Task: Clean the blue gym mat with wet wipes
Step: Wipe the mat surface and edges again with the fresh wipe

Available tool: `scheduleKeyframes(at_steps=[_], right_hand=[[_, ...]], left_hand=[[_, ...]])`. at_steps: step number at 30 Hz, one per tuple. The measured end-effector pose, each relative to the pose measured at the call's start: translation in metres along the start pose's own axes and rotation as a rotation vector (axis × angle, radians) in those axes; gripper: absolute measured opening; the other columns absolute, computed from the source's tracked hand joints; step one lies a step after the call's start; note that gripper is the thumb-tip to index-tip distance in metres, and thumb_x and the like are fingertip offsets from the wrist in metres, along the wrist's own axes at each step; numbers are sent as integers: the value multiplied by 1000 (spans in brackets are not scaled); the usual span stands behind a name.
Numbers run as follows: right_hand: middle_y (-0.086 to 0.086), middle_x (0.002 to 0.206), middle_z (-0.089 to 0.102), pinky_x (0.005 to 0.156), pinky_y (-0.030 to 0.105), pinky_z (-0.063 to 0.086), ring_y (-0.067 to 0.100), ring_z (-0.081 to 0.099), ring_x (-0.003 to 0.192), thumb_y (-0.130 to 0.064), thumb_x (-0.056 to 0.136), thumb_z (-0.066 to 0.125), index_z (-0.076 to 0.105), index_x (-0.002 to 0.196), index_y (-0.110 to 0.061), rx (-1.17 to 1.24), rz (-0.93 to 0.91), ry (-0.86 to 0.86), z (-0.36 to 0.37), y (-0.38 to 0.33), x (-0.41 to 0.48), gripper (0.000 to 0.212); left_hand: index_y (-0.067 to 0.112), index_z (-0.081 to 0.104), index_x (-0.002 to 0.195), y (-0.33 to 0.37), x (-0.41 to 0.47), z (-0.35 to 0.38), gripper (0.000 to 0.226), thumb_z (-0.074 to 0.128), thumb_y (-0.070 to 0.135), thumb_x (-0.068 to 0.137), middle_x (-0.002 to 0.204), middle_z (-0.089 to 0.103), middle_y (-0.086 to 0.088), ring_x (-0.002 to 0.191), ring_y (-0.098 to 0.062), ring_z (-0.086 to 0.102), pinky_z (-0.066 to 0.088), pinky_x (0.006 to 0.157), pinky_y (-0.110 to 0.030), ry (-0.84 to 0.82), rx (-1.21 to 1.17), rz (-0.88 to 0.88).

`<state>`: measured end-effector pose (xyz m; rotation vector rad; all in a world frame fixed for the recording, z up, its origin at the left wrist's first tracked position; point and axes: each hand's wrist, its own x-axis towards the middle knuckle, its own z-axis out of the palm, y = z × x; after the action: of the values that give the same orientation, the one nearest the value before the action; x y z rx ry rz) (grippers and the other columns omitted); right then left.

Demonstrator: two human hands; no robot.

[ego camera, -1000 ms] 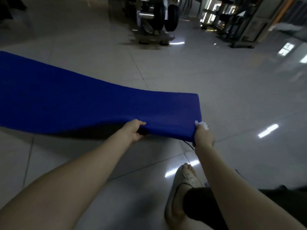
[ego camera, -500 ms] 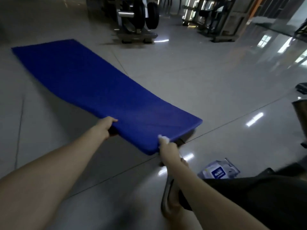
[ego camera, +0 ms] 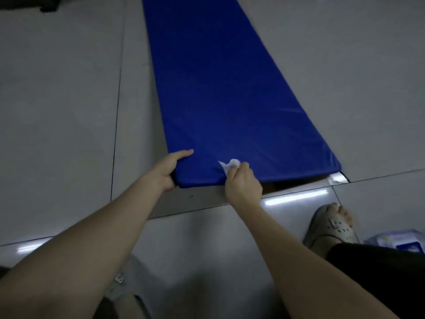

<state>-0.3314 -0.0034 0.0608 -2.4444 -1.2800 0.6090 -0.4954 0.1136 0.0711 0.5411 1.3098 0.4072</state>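
Head view, looking down. Blue mat (ego camera: 230, 100) lies on the grey tiled floor (ego camera: 69, 111), its long side running away from the person and its short near edge just ahead of both hands. Left hand (ego camera: 164, 171) is clamped on the mat's near-left corner: thumb flat on top, fingers curled under the edge. Right hand (ego camera: 242, 184) has its fingers curled, pinching a crumpled white wipe (ego camera: 230, 165). The wipe sits on the mat top just inside the near edge, about a third of the way across from the left corner. Hands are near each other, not touching. Right of the right hand a dark gap shows under the near edge; can't tell if that edge is lifted or it's only shadow. Near-right corner sits by a tile seam with a bright light reflection. Both forearms are bare, reaching in from the bottom. Pale shoe (ego camera: 331, 226) with holes is on the floor at lower right, apart from the mat, with a black trouser leg (ego camera: 379, 272) below it. Just right of the shoe is a white-and-blue pack (ego camera: 395, 240), blurred, label unreadable. Dark object (ego camera: 48, 4) at the top-left edge, can't tell what it is.
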Motion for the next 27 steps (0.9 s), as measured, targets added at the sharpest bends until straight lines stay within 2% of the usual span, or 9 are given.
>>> scheduleKeyframes(at_steps=[3,5,8,10,13,17,20,24,27], right_hand=[[8,111,51,68,33,43,24,58,86,-18,102,47,50,112,-11,-16,-77,-31,0,-19,-12,14],[6,106,55,69,33,46,24,60,85,-12,98,52,54,109,-11,64,-210,-29,2,-43,-28,11],[6,94,60,65,36,48,22,59,74,-10,96,55,59,102,-10,166,-462,-10,-3,-75,-48,8],[6,86,59,60,39,47,22,55,66,-17,98,53,58,94,-9,136,-554,39,-9,-79,-51,11],[5,85,58,62,39,47,21,56,67,-36,101,51,55,89,-10,148,-421,112,-23,-52,-36,29],[7,103,62,79,44,53,24,62,87,-40,102,52,55,101,-10,38,-12,70,-40,22,-8,30],[8,100,63,81,44,53,25,63,88,-31,102,53,55,100,-11,108,64,86,-40,23,-11,21],[6,91,62,68,39,46,22,58,75,-23,101,50,57,91,-12,346,-327,46,-30,-76,-41,16],[5,88,61,57,35,36,22,56,69,-19,98,51,60,100,-11,256,-564,73,-28,-112,-59,13]], left_hand=[[14,68,119,0,-4,2,37,79,19,84,101,78,-6,87,-25,77,62,65,-39,-15,16,-7],[10,68,116,3,-8,9,30,75,22,89,98,79,-8,82,-25,77,62,63,-37,23,40,-12],[5,65,121,9,-20,15,33,69,27,96,113,74,-12,95,-27,73,60,82,-40,81,-1,41],[5,64,122,16,-30,16,32,68,25,97,114,74,-13,95,-26,74,61,77,-40,81,-32,77],[10,66,112,23,-49,16,21,69,23,96,104,74,-9,76,-23,75,58,52,-32,130,-7,117],[17,65,111,31,-64,4,16,69,21,96,109,73,-5,91,-22,72,59,60,-33,159,-31,173],[17,66,110,38,-75,0,18,72,20,93,104,74,-6,90,-24,74,62,61,-35,160,-85,183],[5,64,111,32,-86,1,21,68,12,91,106,72,-11,95,-27,72,60,88,-43,101,-111,150],[3,61,85,34,-100,4,14,58,10,96,80,64,-11,66,-20,68,58,64,-31,46,-67,123]])
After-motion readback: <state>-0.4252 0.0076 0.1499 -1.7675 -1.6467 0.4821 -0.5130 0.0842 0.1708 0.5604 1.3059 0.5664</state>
